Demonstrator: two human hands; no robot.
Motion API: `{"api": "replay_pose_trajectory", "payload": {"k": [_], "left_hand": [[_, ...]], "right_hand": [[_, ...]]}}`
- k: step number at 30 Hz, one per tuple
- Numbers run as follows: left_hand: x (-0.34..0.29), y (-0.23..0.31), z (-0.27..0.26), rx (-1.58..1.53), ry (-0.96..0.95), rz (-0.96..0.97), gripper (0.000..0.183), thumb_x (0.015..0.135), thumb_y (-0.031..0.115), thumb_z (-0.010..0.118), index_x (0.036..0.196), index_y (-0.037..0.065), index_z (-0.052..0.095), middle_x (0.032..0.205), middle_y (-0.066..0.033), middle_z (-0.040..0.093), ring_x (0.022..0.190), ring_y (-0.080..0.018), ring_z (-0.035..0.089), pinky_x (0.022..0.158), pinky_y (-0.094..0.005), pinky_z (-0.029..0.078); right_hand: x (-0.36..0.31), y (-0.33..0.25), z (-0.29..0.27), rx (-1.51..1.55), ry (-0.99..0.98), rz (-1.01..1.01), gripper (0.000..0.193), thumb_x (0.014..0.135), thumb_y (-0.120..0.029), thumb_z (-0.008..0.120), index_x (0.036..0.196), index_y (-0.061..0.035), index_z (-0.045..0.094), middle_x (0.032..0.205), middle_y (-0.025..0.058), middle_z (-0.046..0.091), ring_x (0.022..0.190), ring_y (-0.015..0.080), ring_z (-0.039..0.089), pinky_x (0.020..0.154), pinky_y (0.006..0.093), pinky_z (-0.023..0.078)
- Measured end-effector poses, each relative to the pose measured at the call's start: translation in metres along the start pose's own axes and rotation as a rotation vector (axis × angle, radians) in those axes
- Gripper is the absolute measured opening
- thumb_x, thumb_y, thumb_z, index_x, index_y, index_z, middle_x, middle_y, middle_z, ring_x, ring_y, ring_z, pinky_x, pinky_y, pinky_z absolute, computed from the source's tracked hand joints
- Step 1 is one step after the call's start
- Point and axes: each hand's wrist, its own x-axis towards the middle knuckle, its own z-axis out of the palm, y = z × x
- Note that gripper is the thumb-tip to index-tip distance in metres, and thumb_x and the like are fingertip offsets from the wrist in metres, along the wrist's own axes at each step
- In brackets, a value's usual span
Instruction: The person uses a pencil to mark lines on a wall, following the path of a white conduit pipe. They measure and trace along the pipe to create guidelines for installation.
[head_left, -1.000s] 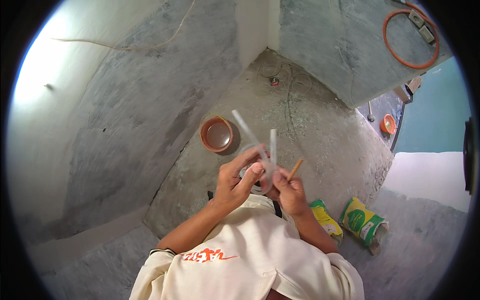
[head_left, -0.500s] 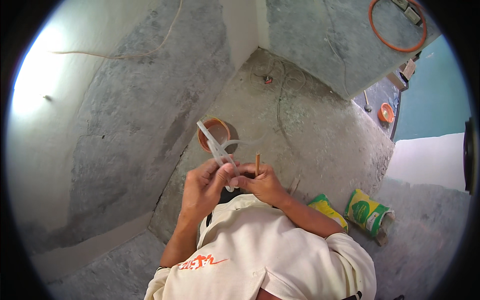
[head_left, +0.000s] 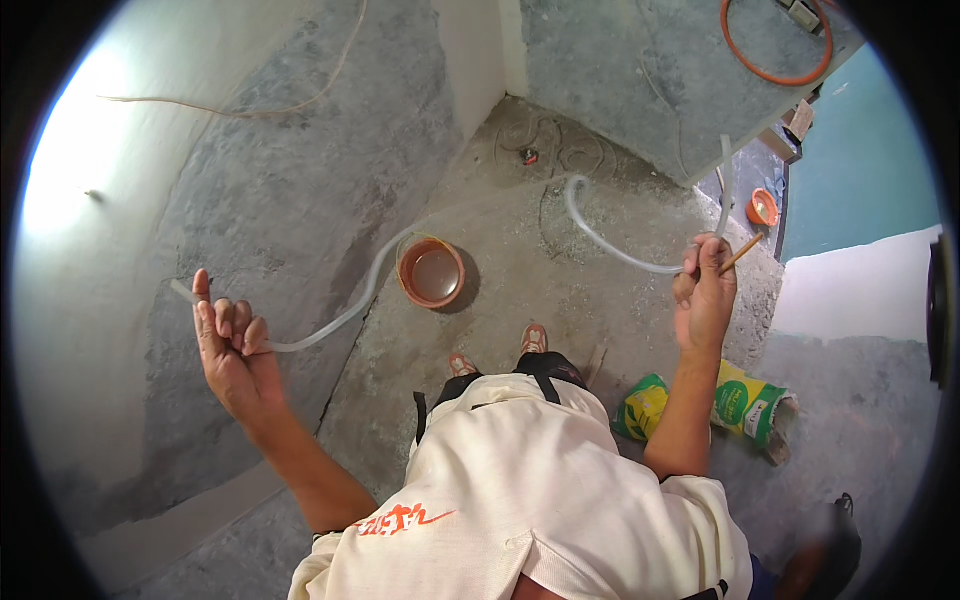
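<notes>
A clear flexible plastic tube [head_left: 366, 290] runs between my two widely spread hands. Out at the left, my left hand [head_left: 240, 350] grips one end, with a short piece sticking out past the fingers. My right hand [head_left: 704, 300], raised on the right, is closed on the tube near its other end, which points upward. The same hand also holds a thin wooden pencil-like stick [head_left: 744, 251], slanting up to the right. The tube's middle stretch curves away over the floor and is faint from blur.
An orange bucket [head_left: 403, 284] of greyish liquid stands ahead of my shoes [head_left: 535, 338]. Yellow-green bags [head_left: 738, 398] lie at the right. A smaller orange bucket [head_left: 758, 215] and an orange hose loop [head_left: 829, 50] are farther off. Loose cable [head_left: 582, 150] lies by the corner.
My hands were together in front of me with the tube bunched up. They have moved far apart, left and right, drawing the tube out. A dark shape has appeared at the lower right.
</notes>
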Motion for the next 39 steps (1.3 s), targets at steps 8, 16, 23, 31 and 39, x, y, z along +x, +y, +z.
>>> {"api": "replay_pose_trajectory", "payload": {"k": [8,16,23,31,39], "left_hand": [[0.01,0.059,-0.042,0.105,-0.039,0.173,0.045,0.114,0.03,0.039,0.152,0.006,0.04,0.074,0.003,0.035,0.062,-0.0052,0.03,0.048,-0.0201,0.027],[0.021,0.076,-0.081,0.075,0.077,0.186,0.034,0.114,0.029,0.042,0.136,0.005,0.051,0.078,0.0018,0.037,0.064,-0.0072,0.032,0.049,-0.0208,0.029],[0.026,0.089,-0.071,0.108,-0.064,0.212,0.03,0.113,0.029,0.046,0.129,0.006,0.055,0.079,0.0018,0.039,0.067,-0.0065,0.034,0.048,-0.0207,0.027],[0.029,0.078,-0.006,-0.141,-0.46,0.283,0.03,0.113,0.034,0.045,0.117,0.008,0.058,0.076,0.0017,0.037,0.066,-0.0084,0.032,0.048,-0.0228,0.026],[0.003,0.04,0.073,-0.374,-0.692,0.265,0.034,0.113,0.038,0.041,0.113,0.01,0.059,0.068,0.0027,0.036,0.056,-0.0085,0.029,0.043,-0.0253,0.022]], "right_hand": [[-0.019,-0.011,0.002,-0.113,0.169,-0.16,0.029,0.107,-0.034,0.059,0.117,-0.0072,0.063,0.077,-0.0032,0.049,0.052,0.0011,0.028,0.045,0.0194,0.021],[-0.035,-0.028,-0.001,-0.226,0.304,-0.27,0.032,0.109,-0.033,0.056,0.123,-0.0045,0.062,0.078,-0.0024,0.049,0.053,0.0011,0.028,0.045,0.0195,0.02],[-0.051,-0.025,0.011,-0.087,0.094,-0.228,0.032,0.109,-0.029,0.056,0.127,-0.0035,0.06,0.08,-0.002,0.049,0.056,0.0015,0.03,0.048,0.0197,0.022],[-0.097,0.024,0.087,-0.184,-0.767,-0.094,0.03,0.102,-0.026,0.067,0.119,-0.0019,0.072,0.084,0.004,0.068,0.066,0.0069,0.054,0.058,0.0241,0.041],[-0.139,0.082,0.182,-0.231,-0.894,0.184,0.031,0.1,-0.023,0.072,0.12,-0.0015,0.061,0.082,0.0035,0.063,0.077,0.0098,0.059,0.073,0.0284,0.049]]}}
